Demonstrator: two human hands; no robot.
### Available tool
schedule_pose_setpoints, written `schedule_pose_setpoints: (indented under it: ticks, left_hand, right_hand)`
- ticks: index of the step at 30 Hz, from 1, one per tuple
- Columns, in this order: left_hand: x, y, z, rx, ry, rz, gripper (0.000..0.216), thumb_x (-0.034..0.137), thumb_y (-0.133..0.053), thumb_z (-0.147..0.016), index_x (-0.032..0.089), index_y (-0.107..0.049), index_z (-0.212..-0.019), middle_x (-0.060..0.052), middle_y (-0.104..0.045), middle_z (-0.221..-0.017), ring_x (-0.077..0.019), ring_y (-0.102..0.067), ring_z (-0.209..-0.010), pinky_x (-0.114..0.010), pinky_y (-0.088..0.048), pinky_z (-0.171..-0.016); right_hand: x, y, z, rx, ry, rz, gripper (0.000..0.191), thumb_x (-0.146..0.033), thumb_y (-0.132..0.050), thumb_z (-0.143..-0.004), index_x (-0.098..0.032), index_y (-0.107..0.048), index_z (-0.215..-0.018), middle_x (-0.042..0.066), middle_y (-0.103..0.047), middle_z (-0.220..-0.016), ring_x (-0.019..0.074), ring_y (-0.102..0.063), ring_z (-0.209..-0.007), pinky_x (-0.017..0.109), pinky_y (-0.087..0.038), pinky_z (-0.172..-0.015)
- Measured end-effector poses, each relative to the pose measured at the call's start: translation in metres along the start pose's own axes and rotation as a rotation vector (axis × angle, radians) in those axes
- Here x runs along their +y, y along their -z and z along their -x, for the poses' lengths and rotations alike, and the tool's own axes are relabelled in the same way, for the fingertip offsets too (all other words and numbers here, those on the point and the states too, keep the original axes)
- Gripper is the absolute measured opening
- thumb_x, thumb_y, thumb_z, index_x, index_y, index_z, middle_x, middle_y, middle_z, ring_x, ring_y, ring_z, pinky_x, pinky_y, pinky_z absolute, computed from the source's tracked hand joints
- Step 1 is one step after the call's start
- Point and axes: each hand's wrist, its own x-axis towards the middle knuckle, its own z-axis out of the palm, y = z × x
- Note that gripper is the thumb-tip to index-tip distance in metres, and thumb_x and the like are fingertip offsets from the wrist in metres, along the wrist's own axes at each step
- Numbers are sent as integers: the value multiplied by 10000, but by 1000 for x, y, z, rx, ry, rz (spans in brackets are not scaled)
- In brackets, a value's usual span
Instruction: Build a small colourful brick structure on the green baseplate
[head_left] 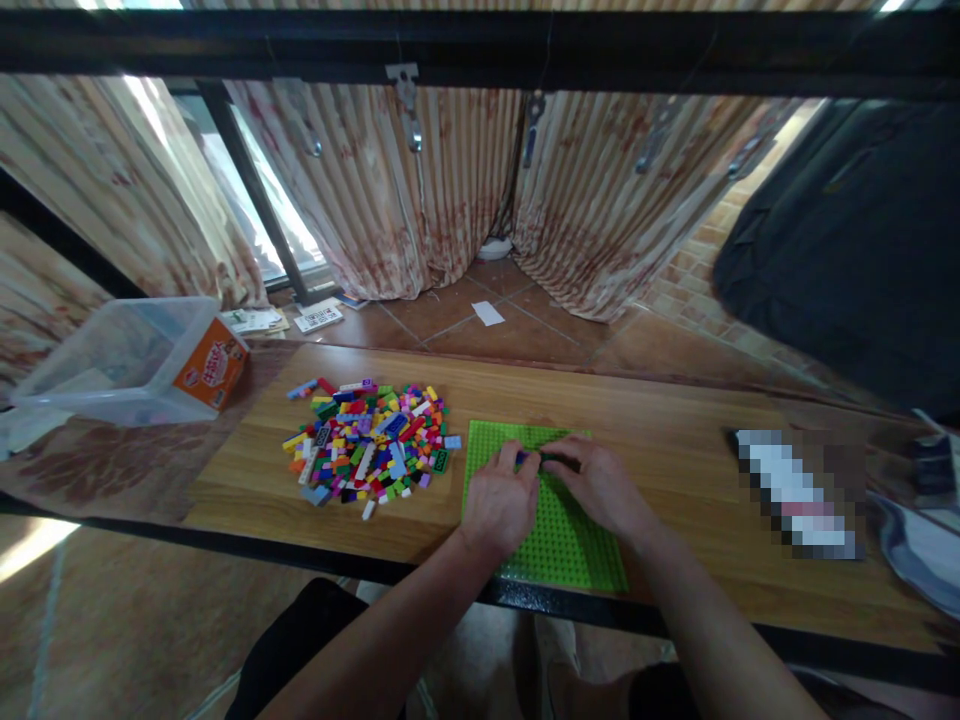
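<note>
A bright green studded baseplate (574, 540) lies on the wooden table in front of me. Over its upper part my left hand (501, 500) is closed, fingers curled, with a bit of a small blue brick (520, 457) showing between them. My right hand (600, 490) comes in from the other side, thumb and forefinger pinched at a dark green brick (561, 463). The fingertips of both hands nearly meet above the plate. My fingers hide most of both bricks, so whether they touch the studs I cannot tell. Left of the plate spreads a heap of loose coloured toy bricks (365, 450).
A clear plastic box (112, 385) with an orange label stands at the table's left end. To the right lies a blurred-out flat object (795, 500). The wooden tabletop (690, 500) ends at a dark front edge. Curtains (420, 190) hang beyond the table.
</note>
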Motion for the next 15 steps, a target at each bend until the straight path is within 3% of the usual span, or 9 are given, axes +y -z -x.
schedule_pose_setpoints:
  ticks: [15]
  left_hand:
    - [4, 3, 0, -48, -5, -89, 332, 246, -387, -969, 200, -515, -1272, -99, -508, -1308, -231, -595, -1036, -369, -537, -869]
  right_hand:
    - [4, 0, -5, -11, -83, -67, 207, -302, -603, -829, -219, -771, -917, 57, -704, -883, 200, -652, -814, 347, -490, -782]
